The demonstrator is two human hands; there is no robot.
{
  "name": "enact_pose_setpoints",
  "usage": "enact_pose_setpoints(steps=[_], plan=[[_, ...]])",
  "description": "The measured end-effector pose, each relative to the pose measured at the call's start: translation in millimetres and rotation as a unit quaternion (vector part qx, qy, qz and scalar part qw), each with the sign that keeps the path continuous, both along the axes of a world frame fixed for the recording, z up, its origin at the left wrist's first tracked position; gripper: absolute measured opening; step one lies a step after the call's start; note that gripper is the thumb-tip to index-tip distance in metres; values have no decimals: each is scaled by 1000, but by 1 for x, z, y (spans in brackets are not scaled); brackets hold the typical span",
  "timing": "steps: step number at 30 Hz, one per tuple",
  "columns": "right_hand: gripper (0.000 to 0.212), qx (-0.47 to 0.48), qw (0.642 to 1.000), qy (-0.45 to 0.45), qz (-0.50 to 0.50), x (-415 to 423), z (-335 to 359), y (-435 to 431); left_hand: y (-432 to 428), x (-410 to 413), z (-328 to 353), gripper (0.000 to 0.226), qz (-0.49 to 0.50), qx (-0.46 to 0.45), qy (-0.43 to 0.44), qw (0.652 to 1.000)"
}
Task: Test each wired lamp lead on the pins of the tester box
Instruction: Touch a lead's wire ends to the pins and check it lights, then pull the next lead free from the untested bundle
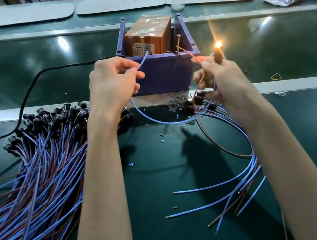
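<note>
Head view, down over 2 bare forearms onto a green work belt (162,180). Mid-test, by the look of it.

Left hand (113,81): thumb and forefinger pinching the blue wire (142,61), other fingers loosely curled, stripped tip aimed up and away at the left pin (142,44) of the tester box (148,38). Hard to tell at this angle whether touching the pin or just short of it. Contact likely, judging by the glow.

Right hand (223,82): pinching the red wire (191,55), slanted up and left to the right pin (178,41). In the same grip, the black lamp holder (217,57), upright, with the lamp (218,44) burning orange above the fingers.

Tester box: an orange block seated in a purple bin (163,76), just beyond both hands, 2 pins upright at its near face. Each wire end pointing away from its hand, long axis toward its own pin. Left hand nearer the left pin, right hand nearer the right.

At left, a heap of leads (38,167), blue and brown, lamp heads toward the bin. Under the right forearm, a small fan of leads (243,179). Off to the left of the bin, a black cable (45,71).

Next, in all likelihood: both tips off the pins, this lead laid aside.
</note>
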State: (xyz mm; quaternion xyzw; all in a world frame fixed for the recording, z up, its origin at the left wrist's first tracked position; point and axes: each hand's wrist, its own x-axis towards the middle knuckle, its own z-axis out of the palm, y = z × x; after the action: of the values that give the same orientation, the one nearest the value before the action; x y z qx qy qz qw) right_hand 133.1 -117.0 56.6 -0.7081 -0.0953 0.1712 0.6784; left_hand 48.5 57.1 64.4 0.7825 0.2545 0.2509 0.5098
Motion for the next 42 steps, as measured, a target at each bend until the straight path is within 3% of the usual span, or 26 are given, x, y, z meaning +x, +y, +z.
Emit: enact_pose_setpoints(steps=[3, 6, 8, 10, 13, 16, 19, 24, 28, 34, 42], plan=[[29, -95, 993, 11, 72, 6, -2, -10, 5, -17, 10, 12, -192, 25, 106, 975], [33, -264, 953, 18, 145, 9, -13, -21, 4, -35, 21, 23, -385, 3, 239, 891], [26, -360, 920, -10, 152, 16, -21, -28, 2, -36, 23, 38, -389, 5, 273, 880], [16, -407, 901, -74, 133, 25, -26, -33, 1, -31, 21, 37, -356, 17, 286, 889], [13, -403, 893, -165, 115, 31, -27, -39, -7, -15, 11, 24, -335, 137, 322, 875], [20, -355, 907, -206, 91, 30, -30, -37, -29, 3, 0, 13, -335, 235, 317, 855], [23, -304, 923, -220, 82, 30, -31, -35, -55, 15, -10, 20, -386, 252, 296, 836], [24, -254, 941, -217, 59, 33, -32, -39, -88, 25, -24, 29, -445, 276, 335, 784], [18, -313, 924, -208, 65, 37, -38, -43, -98, 26, -25, 26, -419, 308, 359, 775], [17, -383, 894, -213, 90, 38, -43, -46, -101, 24, -20, 17, -476, 308, 406, 717], [26, -379, 899, -187, 118, 38, -48, -43, -93, 24, -28, 24, -424, 332, 392, 746]])
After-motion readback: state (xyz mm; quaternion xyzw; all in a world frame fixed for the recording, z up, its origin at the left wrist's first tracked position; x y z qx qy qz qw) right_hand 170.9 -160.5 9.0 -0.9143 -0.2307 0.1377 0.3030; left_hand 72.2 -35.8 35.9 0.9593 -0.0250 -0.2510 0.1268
